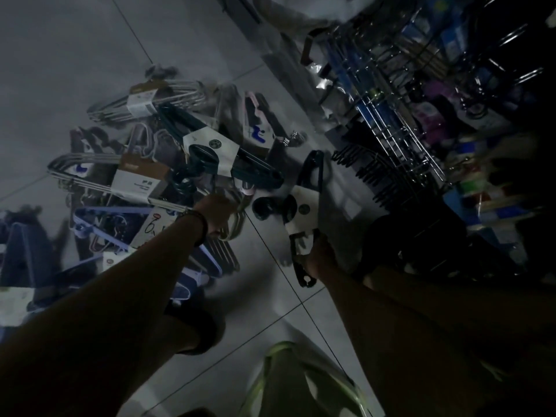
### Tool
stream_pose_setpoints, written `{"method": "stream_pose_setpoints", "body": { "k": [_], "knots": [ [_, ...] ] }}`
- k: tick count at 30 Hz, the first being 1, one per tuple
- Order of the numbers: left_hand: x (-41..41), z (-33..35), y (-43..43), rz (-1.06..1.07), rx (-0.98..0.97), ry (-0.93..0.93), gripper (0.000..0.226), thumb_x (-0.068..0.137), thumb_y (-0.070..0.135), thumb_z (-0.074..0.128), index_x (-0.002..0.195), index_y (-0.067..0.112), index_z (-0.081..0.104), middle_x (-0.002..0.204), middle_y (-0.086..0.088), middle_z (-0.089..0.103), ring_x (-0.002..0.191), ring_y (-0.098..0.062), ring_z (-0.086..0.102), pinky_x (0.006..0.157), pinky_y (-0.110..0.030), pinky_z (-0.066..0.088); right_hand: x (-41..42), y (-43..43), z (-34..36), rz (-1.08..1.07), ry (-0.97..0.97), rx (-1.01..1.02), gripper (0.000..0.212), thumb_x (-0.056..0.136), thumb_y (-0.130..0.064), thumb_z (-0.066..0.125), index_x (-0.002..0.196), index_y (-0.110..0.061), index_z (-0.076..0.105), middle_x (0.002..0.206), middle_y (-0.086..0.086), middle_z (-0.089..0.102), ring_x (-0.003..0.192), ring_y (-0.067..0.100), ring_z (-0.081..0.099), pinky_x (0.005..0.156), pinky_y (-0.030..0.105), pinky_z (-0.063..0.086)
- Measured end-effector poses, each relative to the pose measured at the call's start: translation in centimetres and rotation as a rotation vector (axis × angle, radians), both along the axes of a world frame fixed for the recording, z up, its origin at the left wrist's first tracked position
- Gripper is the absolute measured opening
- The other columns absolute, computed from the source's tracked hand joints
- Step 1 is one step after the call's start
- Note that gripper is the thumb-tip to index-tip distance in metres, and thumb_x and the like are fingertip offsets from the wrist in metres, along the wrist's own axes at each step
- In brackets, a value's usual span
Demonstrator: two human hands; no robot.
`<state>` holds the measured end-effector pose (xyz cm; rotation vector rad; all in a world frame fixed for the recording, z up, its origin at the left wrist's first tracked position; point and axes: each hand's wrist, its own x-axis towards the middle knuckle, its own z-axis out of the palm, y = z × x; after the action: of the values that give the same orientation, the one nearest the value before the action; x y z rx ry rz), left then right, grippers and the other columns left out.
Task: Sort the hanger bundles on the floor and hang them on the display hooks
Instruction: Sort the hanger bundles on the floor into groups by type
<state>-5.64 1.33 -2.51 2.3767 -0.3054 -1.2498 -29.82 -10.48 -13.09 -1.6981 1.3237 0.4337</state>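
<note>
One dark hanger bundle in R-hand fingers; L-hand fingers in pile, grip unclear.

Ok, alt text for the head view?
In dim light, the right hand holds a dark hanger bundle with a white card sleeve, while the left hand reaches into a pile of hanger bundles on the tiled floor; a wire display rack stands at right.

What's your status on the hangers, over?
Right hand grips dark hanger bundle. Left hand in floor pile, grip unclear. Display rack close right.
</note>
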Motion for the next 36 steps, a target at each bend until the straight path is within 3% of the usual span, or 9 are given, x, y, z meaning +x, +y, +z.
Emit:
{"method": "stream_pose_setpoints", "body": {
  "k": [5, 9, 13, 17, 21, 24, 29, 34, 36],
  "knots": [
    [1.5, -0.4, 0.2, -0.030, -0.048, -0.089, 0.030, 0.105, 0.027, 0.057, 0.116, 0.000, 0.066, 0.098, -0.023, 0.062, 0.082, -0.033, 0.061, 0.070, -0.043, 0.049, 1.7, -0.8, 0.9, 0.090, 0.086, 0.017, 0.082, 0.092, -0.034, 0.075, 0.157, -0.011, 0.031, 0.151, 0.016, 0.049, 0.137, 0.035, 0.051, 0.112, 0.043, 0.048],
    [3.0, -1.7, 0.7, 0.127, -0.097, -0.207, 0.034, 0.093, 0.037, 0.069, 0.116, 0.013, 0.061, 0.114, -0.014, 0.069, 0.085, -0.025, 0.064, 0.063, -0.034, 0.055, 5.4, -1.9, 2.9, 0.222, -0.080, -0.275, 0.064, 0.093, -0.027, 0.069, 0.149, -0.012, 0.041, 0.145, 0.018, 0.049, 0.127, 0.035, 0.054, 0.104, 0.046, 0.052],
    [4.3, -2.1, 0.5, 0.407, -0.151, -0.178, 0.069, 0.087, 0.036, 0.074, 0.143, 0.012, 0.041, 0.141, -0.017, 0.050, 0.124, -0.042, 0.055, 0.094, -0.049, 0.054, 11.6, -2.2, 5.3, 0.431, -0.190, -0.470, 0.074, 0.089, -0.028, 0.077, 0.150, -0.022, 0.036, 0.155, 0.015, 0.031, 0.137, 0.036, 0.045, 0.108, 0.046, 0.050],
    [4.4, -2.5, 0.1, 0.481, -0.125, -0.087, 0.082, 0.093, 0.030, 0.072, 0.158, 0.018, 0.023, 0.159, -0.020, 0.024, 0.141, -0.049, 0.036, 0.112, -0.058, 0.043, 17.2, -3.1, 6.0, 0.655, -0.070, -0.524, 0.080, 0.087, -0.029, 0.079, 0.153, -0.028, 0.034, 0.163, 0.015, 0.010, 0.149, 0.041, 0.023, 0.118, 0.053, 0.037],
    [6.9, -7.8, 0.5, 0.716, -0.225, -0.002, 0.096, 0.065, 0.042, 0.082, 0.146, 0.035, 0.032, 0.151, -0.023, 0.044, 0.135, -0.051, 0.046, 0.105, -0.065, 0.049, 21.0, -4.7, 5.0, 0.685, 0.089, -0.390, 0.060, 0.094, -0.029, 0.071, 0.148, -0.027, 0.045, 0.165, 0.016, 0.007, 0.150, 0.046, 0.020, 0.121, 0.056, 0.031],
    [8.8, -13.5, 1.4, 0.840, -0.315, 0.074, 0.087, 0.054, 0.053, 0.080, 0.130, 0.054, 0.038, 0.132, -0.022, 0.062, 0.121, -0.056, 0.058, 0.091, -0.074, 0.052, 22.1, -5.3, 4.2, 0.656, 0.064, -0.341, 0.056, 0.096, -0.020, 0.070, 0.148, -0.022, 0.049, 0.160, 0.016, 0.023, 0.142, 0.042, 0.039, 0.119, 0.053, 0.038],
    [5.3, -3.7, 1.4, 0.894, -0.529, -0.034, 0.066, 0.089, 0.019, 0.076, 0.146, 0.030, 0.044, 0.135, -0.003, 0.060, 0.114, -0.033, 0.066, 0.093, -0.055, 0.059, 21.9, -4.3, 4.1, 0.636, -0.146, -0.321, 0.030, 0.095, -0.022, 0.071, 0.122, -0.026, 0.058, 0.153, 0.009, 0.027, 0.128, 0.035, 0.051, 0.109, 0.051, 0.049],
    [2.6, -2.3, 0.8, 0.918, -0.630, 0.197, 0.039, 0.097, 0.018, 0.069, 0.132, 0.015, 0.052, 0.124, -0.016, 0.064, 0.111, -0.031, 0.065, 0.098, -0.051, 0.056, 16.7, -0.8, 7.0, 0.552, -0.218, -0.500, 0.036, 0.095, -0.025, 0.072, 0.126, -0.026, 0.053, 0.145, 0.008, 0.034, 0.119, 0.028, 0.056, 0.089, 0.035, 0.053],
    [0.9, -0.8, 0.1, 0.861, -0.690, 0.273, 0.025, 0.097, 0.026, 0.070, 0.119, 0.017, 0.062, 0.117, -0.015, 0.068, 0.105, -0.032, 0.068, 0.092, -0.049, 0.058, 13.6, 1.4, 7.5, 0.475, -0.204, -0.543, 0.041, 0.094, -0.026, 0.073, 0.130, -0.029, 0.052, 0.148, 0.006, 0.032, 0.124, 0.023, 0.053, 0.092, 0.031, 0.051]
  ]
}}
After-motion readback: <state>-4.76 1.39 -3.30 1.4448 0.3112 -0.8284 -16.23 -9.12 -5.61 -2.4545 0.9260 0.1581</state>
